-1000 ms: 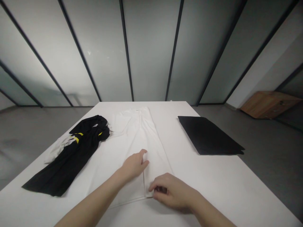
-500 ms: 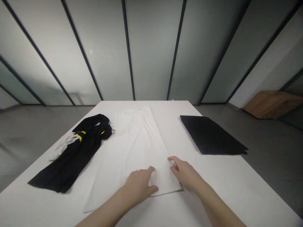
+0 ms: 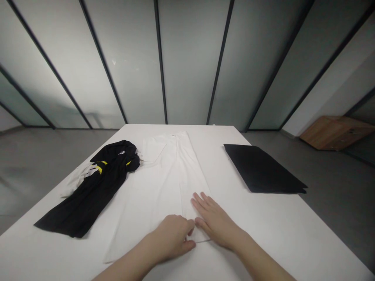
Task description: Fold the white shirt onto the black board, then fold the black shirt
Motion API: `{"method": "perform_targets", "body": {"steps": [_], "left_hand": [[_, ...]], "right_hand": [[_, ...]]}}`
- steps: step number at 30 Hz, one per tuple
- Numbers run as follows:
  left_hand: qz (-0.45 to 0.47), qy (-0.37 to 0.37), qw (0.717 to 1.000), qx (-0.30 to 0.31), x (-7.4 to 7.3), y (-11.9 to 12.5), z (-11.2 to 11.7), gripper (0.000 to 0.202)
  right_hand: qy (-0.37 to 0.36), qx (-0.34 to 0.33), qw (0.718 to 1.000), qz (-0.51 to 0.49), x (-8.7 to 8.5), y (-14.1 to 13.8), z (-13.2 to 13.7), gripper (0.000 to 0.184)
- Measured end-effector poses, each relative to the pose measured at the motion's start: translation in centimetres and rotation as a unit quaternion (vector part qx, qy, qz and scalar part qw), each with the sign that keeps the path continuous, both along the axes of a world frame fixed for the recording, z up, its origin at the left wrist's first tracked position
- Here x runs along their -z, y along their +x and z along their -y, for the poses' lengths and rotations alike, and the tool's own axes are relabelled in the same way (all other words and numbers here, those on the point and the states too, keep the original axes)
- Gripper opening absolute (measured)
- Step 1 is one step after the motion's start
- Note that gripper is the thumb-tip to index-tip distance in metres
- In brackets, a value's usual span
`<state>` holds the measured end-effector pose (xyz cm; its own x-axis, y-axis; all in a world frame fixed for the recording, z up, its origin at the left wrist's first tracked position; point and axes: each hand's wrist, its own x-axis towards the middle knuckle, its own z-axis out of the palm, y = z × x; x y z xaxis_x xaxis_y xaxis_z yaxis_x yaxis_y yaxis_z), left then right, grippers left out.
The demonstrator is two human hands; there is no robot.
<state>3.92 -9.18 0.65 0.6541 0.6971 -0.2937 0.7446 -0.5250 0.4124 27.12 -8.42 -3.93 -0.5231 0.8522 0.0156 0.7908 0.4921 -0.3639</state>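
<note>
The spread fingers (image 3: 202, 202) of the right hand (image 3: 213, 220) lie flat on a long white garment (image 3: 164, 187), while the left hand (image 3: 171, 234) curls over its folded lower edge; whether those fingers pinch the cloth, I cannot tell. The garment lies at the center of the white worktop (image 3: 258, 238), between a black-and-yellow garment (image 3: 99, 191) at left and a flat black sheet (image 3: 260, 168) at right.

from where i stand, the person shows only a bare left hand (image 3: 170, 234) and right hand (image 3: 215, 223), with long, slim fingers (image 3: 202, 203) and smooth, slender forearms (image 3: 263, 262) narrowing toward the wrists
</note>
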Motion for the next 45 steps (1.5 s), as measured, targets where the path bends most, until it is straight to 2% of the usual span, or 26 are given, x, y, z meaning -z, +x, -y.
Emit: {"method": "perform_targets", "body": {"steps": [2, 5, 7, 9, 11, 14, 16, 17, 20, 24, 27, 30, 32, 34, 38, 41, 45], "left_hand": [[-0.01, -0.005, 1.0, 0.002, -0.1, 0.0, -0.1, 0.02], [-0.015, -0.009, 1.0, 0.004, -0.5, -0.1, -0.2, 0.02], [-0.013, -0.009, 1.0, 0.008, -0.8, -0.1, -0.3, 0.023], [-0.003, -0.013, 1.0, 0.017, -1.2, -0.3, -0.3, 0.028], [0.022, -0.027, 0.999, 0.028, -1.5, -0.5, -0.4, 0.032], [0.065, -0.059, 0.995, 0.035, -1.6, -0.9, -0.7, 0.039], [0.074, -0.077, 0.994, 0.035, -1.5, -1.2, -1.0, 0.034], [0.073, -0.082, 0.993, 0.035, -1.4, -1.3, -1.1, 0.029], [0.069, -0.083, 0.993, 0.04, -1.1, -1.7, -1.5, 0.02], [0.072, -0.075, 0.993, 0.052, -1.1, -2.1, -1.8, 0.02], [0.07, -0.041, 0.994, 0.073, -0.7, -2.0, -1.8, 0.024], [0.089, 0.034, 0.99, 0.107, 0.2, -1.4, -1.5, 0.031], [0.101, 0.07, 0.985, 0.12, 0.9, -0.9, -1.2, 0.027], [0.104, 0.078, 0.983, 0.126, 1.5, -0.4, -0.8, 0.018], [0.108, 0.062, 0.983, 0.134, 1.8, -0.4, -0.7, 0.013], [0.106, 0.057, 0.982, 0.144, 1.6, -1.0, -1.0, 0.006], [0.107, 0.054, 0.981, 0.151, 1.3, -1.5, -1.1, 0.007]], "right_hand": [[-0.002, 0.086, 0.995, 0.053, 1.2, 0.9, -0.6, 0.062], [0.001, 0.217, 0.97, 0.11, 2.2, 3.5, -2.2, 0.065], [0.008, 0.272, 0.954, 0.127, 2.3, 4.8, -3.0, 0.063], [0.027, 0.292, 0.949, 0.118, 1.9, 4.9, -3.3, 0.059], [0.052, 0.253, 0.963, 0.081, 1.4, 3.7, -2.8, 0.057], [0.075, 0.105, 0.991, 0.018, 1.0, 0.7, -0.9, 0.057], [0.069, 0.028, 0.997, 0.01, 1.2, -0.9, 0.4, 0.059], [0.065, 0.01, 0.998, 0.015, 1.5, -1.3, 1.0, 0.061], [0.058, 0.019, 0.997, 0.043, 2.4, -0.8, 1.9, 0.065], [0.047, 0.085, 0.993, 0.074, 3.1, 1.8, 1.2, 0.067], [0.02, 0.145, 0.984, 0.104, 2.4, 2.7, -0.2, 0.065], [0.032, 0.192, 0.974, 0.119, 1.1, 1.8, -1.3, 0.057], [0.064, 0.168, 0.98, 0.091, 0.2, 0.4, -1.6, 0.054], [0.082, 0.105, 0.99, 0.047, -0.3, -1.1, -1.6, 0.053], [0.042, 0.011, 0.999, 0.02, -0.1, -2.7, -1.7, 0.056], [0.017, -0.005, 0.999, 0.035, 0.7, -2.2, -2.3, 0.06], [0.033, 0.018, 0.998, 0.049, 1.9, -0.5, -3.5, 0.063]]}}
